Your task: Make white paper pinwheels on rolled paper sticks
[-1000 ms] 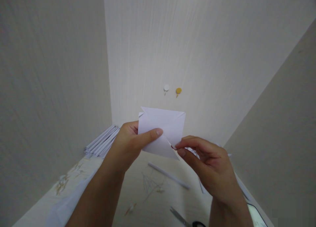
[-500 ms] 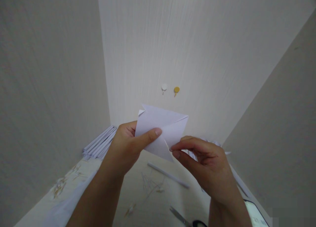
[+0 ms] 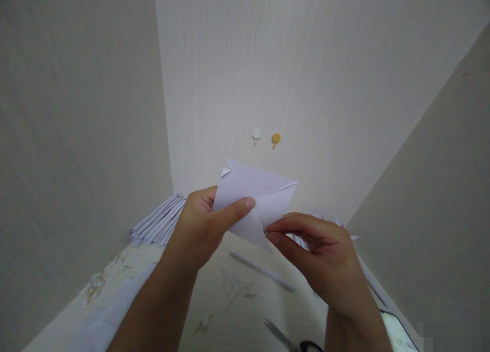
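Grasping the folded white paper [image 3: 273,198], the left hand [image 3: 199,227] has its thumb laid across the front and its other fingers hidden behind. The right hand [image 3: 329,255] pinches thumb and forefinger together at the paper's lower right edge; whether something small sits between those tips is too small to tell. The paper is held tilted in the air above the middle of the surface [image 3: 225,336], towards its far edge. Below it lie a slim white tube [image 3: 262,271] and a tangle of thin strands [image 3: 231,283]. Scissors [image 3: 278,333] lie near the surface's near edge, and a phone [image 3: 398,331] is by the right edge, partly behind the right forearm. A bundle of white paper strips [image 3: 158,221] fills the far left corner. Small golden and white pieces [image 3: 95,286] are scattered along the left edge, beside a translucent sheet [image 3: 115,306] partly covered by the left forearm.
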Demonstrator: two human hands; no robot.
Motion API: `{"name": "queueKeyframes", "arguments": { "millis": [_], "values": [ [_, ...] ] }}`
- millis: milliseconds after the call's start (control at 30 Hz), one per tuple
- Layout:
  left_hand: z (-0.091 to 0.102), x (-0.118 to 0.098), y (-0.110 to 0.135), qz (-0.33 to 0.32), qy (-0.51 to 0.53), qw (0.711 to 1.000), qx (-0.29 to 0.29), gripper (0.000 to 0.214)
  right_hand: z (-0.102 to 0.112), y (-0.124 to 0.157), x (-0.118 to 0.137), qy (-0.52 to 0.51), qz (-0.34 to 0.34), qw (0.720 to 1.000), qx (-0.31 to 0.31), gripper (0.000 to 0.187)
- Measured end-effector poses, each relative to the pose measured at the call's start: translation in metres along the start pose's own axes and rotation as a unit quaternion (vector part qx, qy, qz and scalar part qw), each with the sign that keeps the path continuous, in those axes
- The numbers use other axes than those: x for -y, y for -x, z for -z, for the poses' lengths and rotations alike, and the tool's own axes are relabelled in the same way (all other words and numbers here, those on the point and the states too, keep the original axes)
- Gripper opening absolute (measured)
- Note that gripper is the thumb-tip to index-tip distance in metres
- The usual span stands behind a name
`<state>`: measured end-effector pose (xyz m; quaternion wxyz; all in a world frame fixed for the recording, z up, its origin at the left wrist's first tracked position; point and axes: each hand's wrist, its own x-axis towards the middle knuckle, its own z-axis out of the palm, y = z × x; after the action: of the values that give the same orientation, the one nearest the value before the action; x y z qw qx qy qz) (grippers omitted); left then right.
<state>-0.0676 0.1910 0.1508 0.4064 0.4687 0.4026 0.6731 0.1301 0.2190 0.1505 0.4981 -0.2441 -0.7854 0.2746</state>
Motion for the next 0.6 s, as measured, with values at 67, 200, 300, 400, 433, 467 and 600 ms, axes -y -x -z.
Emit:
{"name": "queueKeyframes", "arguments": {
  "millis": [67, 200, 300, 400, 433, 467, 600],
  "values": [
    [-0.0003, 0.0010, -0.0006, 0.000, 0.003, 1.000, -0.001, 0.025, -0.0002, 0.0001, -0.0005, 0.005, -0.003, 1.000, -0.002, 0.010],
    [-0.0009, 0.0025, -0.0007, -0.009, 0.008, 1.000, -0.008, 0.026, 0.0001, 0.0007, -0.0014, 0.019, -0.001, 1.000, -0.007, 0.011],
    [-0.0020, 0.0017, 0.0003, -0.002, 0.009, 1.000, -0.017, 0.026, 0.0000, 0.0010, -0.0008, 0.021, -0.003, 1.000, -0.006, 0.012],
    [-0.0027, 0.0009, 0.0006, 0.001, 0.006, 1.000, -0.017, 0.026, -0.0008, 0.0009, -0.0001, 0.013, -0.012, 1.000, -0.007, 0.012],
    [-0.0026, 0.0012, 0.0003, 0.000, 0.006, 1.000, -0.014, 0.026, -0.0010, 0.0008, 0.0001, 0.009, -0.013, 1.000, -0.007, 0.012],
    [-0.0025, 0.0017, -0.0001, -0.004, 0.009, 1.000, -0.012, 0.026, -0.0011, 0.0007, 0.0002, 0.007, -0.014, 1.000, -0.007, 0.012],
    [-0.0020, 0.0038, -0.0019, -0.012, 0.009, 1.000, -0.018, 0.028, -0.0010, 0.0000, 0.0001, 0.007, -0.020, 1.000, -0.005, 0.011]
  ]
}}
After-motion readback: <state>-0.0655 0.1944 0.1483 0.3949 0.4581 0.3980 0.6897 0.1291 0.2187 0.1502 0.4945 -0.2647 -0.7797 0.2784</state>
